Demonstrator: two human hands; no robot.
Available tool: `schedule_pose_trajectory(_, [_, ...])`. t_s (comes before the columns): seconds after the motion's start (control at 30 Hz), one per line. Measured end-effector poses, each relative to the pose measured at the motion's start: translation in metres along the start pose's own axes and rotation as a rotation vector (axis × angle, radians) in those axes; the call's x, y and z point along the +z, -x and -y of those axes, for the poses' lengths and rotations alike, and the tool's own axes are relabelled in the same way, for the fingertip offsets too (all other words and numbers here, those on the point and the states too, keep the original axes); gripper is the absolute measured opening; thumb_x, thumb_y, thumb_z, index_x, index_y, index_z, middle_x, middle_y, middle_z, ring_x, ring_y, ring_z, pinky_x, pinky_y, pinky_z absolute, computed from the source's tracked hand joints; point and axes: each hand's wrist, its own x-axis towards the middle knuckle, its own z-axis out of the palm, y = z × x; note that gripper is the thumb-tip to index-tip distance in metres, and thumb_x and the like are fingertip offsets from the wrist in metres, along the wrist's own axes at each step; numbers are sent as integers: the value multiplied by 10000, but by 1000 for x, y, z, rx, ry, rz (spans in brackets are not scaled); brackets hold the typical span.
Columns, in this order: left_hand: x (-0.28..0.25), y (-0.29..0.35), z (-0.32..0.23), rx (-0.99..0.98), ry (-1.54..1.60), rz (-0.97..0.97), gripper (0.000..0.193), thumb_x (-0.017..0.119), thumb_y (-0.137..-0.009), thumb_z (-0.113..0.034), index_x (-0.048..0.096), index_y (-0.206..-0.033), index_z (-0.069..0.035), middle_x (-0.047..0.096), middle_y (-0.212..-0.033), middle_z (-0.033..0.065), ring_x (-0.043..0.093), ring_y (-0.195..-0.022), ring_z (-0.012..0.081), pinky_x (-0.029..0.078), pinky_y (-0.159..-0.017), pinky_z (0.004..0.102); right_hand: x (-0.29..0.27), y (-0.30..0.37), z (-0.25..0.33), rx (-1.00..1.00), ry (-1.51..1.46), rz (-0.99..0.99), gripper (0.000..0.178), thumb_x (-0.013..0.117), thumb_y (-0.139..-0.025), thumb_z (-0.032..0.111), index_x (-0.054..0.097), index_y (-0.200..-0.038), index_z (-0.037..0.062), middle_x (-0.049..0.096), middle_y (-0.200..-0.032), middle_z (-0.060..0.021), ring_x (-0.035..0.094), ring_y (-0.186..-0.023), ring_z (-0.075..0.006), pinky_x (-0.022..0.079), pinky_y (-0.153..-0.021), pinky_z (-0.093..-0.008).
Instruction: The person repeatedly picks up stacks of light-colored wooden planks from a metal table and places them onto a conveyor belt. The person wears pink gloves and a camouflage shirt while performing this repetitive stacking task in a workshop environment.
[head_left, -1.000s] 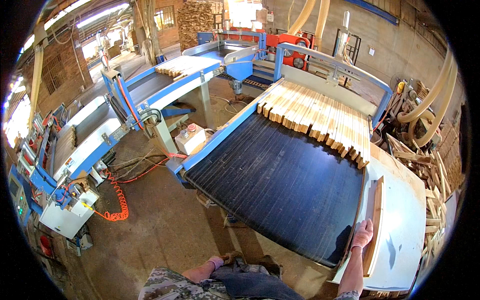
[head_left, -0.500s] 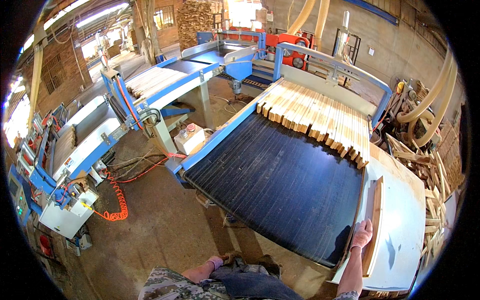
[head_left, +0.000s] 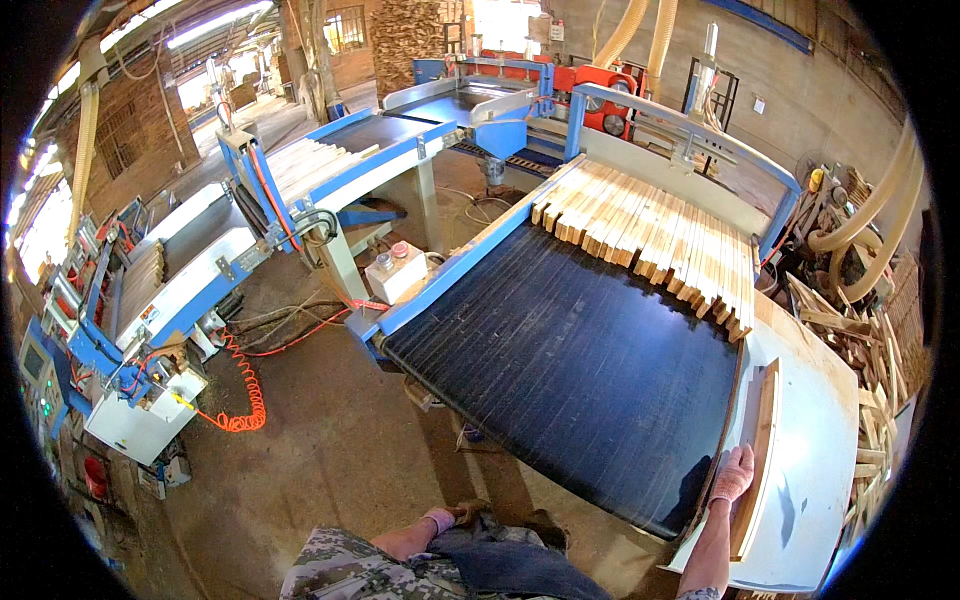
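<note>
My right hand [head_left: 733, 474], in a pinkish glove, reaches in from the lower right. Its fingers are curled against the near left side of a long wooden strip [head_left: 766, 440], which lies on the pale side table [head_left: 815, 470]. Low in the middle, in front of my body, is my left hand [head_left: 446, 517]; its wrist has a pinkish cuff, and the fingers blend into dark cloth and cannot be made out. Between the two hands and beyond them spreads a black conveyor belt [head_left: 570, 370]. Across its far end lies a row of wooden strips [head_left: 645, 235], side by side with uneven ends.
A blue frame [head_left: 690, 118] spans the belt's far end. Scrap wood [head_left: 875, 400] is heaped at the right. A white button box [head_left: 396, 272] stands beside the belt's left edge. At far left is another blue-and-white machine [head_left: 150, 400], with a coiled orange hose [head_left: 250, 395].
The whole view has shifted slightly, so everything sits a little further right and lower. My right hand stays beside the wooden strip, and the row on the belt looks the same.
</note>
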Motion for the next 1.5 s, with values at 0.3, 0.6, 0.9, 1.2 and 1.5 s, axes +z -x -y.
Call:
schedule_pose_trajectory(0.3, [9, -7, 0, -28, 117, -15, 684, 462, -1024, -693, 629, -1453, -187, 681, -1406, 152, 641, -1302, 364, 506, -1080, 433, -3, 6, 6, 15, -84, 2, 451, 672, -1031, 214, 642, -1388, -60, 707, -1352, -199, 672, -1217, -270, 504, -1073, -360])
schedule_pose_trajectory(0.6, [-25, 20, -2, 92, -135, -74, 497, 615, -982, -529, 729, -1271, -141, 764, -1199, 142, 715, -1122, 338, 552, -988, 439, -13, 33, 85, 115, 233, -10, 510, 690, -979, 350, 674, -1417, 90, 709, -1380, -137, 666, -1281, -267, 458, -1144, -353])
schedule_pose_trajectory(0.9, [-170, 159, -162, 0, 781, 309, 371, 647, -998, -292, 785, -1071, 44, 788, -1090, 118, 738, -1025, 238, 555, -1000, 408, -67, 26, 113, -25, 328, 106, 748, 745, -917, 392, 506, -1546, 65, 641, -1390, -224, 666, -1219, -356, 529, -1060, -425])
schedule_pose_trajectory(1.2, [-238, 206, -347, 505, 474, 781, 387, 616, -1052, -239, 747, -1220, 84, 769, -1206, 182, 738, -1064, 230, 567, -973, 350, -189, 37, 91, 340, 776, 292, 775, 762, -799, 403, 545, -1444, 33, 652, -1349, -269, 627, -1258, -401, 516, -1065, -469])
schedule_pose_trajectory(1.5, [-173, 206, -405, 653, 337, 975, 378, 628, -1057, -249, 746, -1259, 47, 751, -1263, 166, 676, -1204, 241, 479, -1111, 364, -180, 56, 71, 403, 774, 274, 523, 766, -798, 392, 698, -1138, 0, 751, -1086, -250, 729, -1045, -394, 574, -944, -460])
